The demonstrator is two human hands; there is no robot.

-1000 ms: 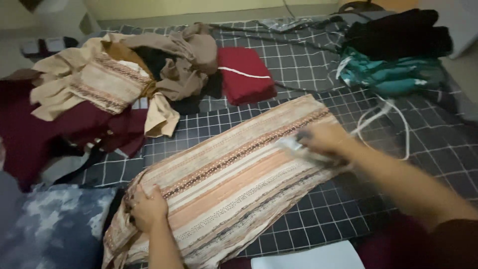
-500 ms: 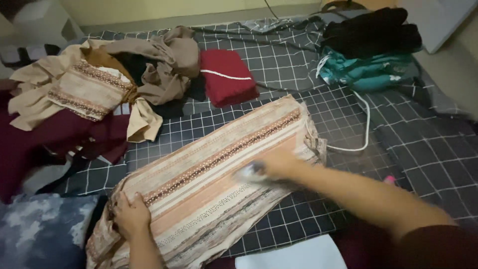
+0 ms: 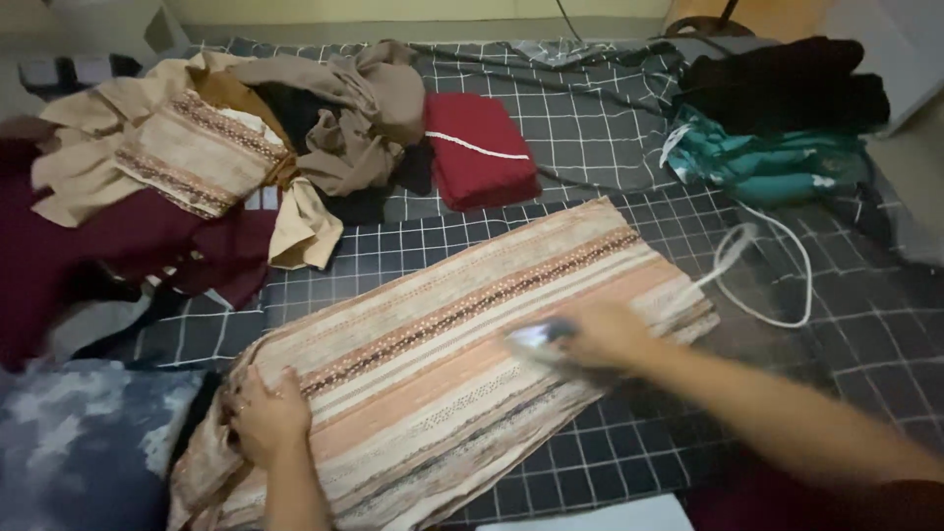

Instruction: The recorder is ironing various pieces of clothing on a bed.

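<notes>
we find the striped cloth (image 3: 452, 344) spread flat on the checked bed sheet (image 3: 590, 138), its long axis running from lower left to upper right. the left hand (image 3: 267, 413) presses its lower-left end, fingers spread flat and grasping nothing. the right hand (image 3: 605, 334) is closed on a small iron (image 3: 539, 337), blurred, resting mid-cloth toward the far end.

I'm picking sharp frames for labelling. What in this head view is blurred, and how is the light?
Head view: the right hand and the iron it grips are motion-smeared; the left hand, pressed on the striped cloth, is fairly sharp; light is dim and warm, no glare.
</notes>
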